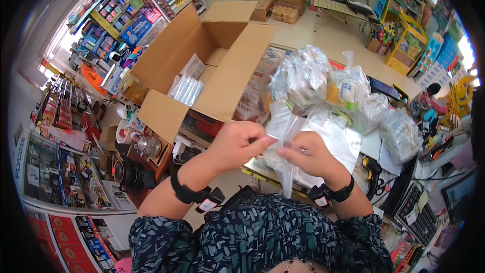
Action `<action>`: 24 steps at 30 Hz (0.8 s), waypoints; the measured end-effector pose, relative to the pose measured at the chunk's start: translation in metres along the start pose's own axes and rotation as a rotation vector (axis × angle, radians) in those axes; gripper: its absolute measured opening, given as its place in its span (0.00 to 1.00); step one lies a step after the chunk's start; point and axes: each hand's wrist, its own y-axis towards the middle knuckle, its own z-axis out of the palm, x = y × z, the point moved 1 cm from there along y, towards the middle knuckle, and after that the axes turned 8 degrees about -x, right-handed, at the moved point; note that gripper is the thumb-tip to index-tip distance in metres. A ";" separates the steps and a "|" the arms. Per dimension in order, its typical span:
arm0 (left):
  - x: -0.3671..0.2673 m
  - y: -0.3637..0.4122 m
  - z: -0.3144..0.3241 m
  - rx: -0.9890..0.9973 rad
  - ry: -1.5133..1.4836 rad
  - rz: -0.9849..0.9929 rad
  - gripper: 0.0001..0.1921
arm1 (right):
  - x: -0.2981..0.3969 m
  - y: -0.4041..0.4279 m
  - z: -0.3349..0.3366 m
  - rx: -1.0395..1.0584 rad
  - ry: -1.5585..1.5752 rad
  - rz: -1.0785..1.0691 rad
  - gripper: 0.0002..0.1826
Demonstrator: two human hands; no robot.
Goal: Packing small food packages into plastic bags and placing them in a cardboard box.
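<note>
Both my hands meet in front of my chest over a gathered, thin plastic bag [285,119]. With thumb and fingertips, my left hand [239,143] pinches a narrow part of it. My right hand [313,154] grips the same plastic close by, its fingers slightly blurred. A loose end of the bag hangs below the hands. Beneath lies a layer of flat, shiny plastic bags [331,146] on the counter. Beyond my right hand stand filled clear plastic bags [303,74], their contents only partly visible. Black straps with small devices circle both wrists.
An open cardboard box [242,79] holds clear plastic packs [185,90] at the front left. Rightward lie a barcode scanner [373,168], a keyboard [411,212] and a monitor [456,193]. A glass teapot [148,146] and a dark pot [124,172] sit at left.
</note>
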 end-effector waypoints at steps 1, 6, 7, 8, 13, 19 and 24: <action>-0.002 -0.005 -0.014 -0.095 0.043 0.036 0.15 | 0.002 0.000 -0.003 -0.198 0.226 -0.001 0.12; 0.009 -0.035 -0.088 -0.030 0.508 0.025 0.13 | 0.011 0.031 -0.031 -0.625 1.251 0.413 0.13; 0.017 -0.039 -0.099 -0.012 0.560 -0.090 0.11 | 0.015 0.040 -0.036 -0.623 1.496 0.523 0.13; 0.025 -0.042 -0.110 0.011 0.609 -0.205 0.09 | 0.022 0.049 -0.034 -0.613 1.479 0.515 0.13; 0.029 -0.040 -0.134 -0.578 0.114 0.308 0.07 | 0.086 0.124 0.026 -0.209 1.074 0.411 0.20; 0.095 -0.040 -0.243 -0.651 0.368 0.427 0.15 | 0.141 0.237 0.113 0.333 0.817 0.216 0.16; 0.201 -0.135 -0.348 -1.053 -0.819 -0.150 0.16 | 0.082 0.336 0.144 -0.047 -0.026 -0.167 0.09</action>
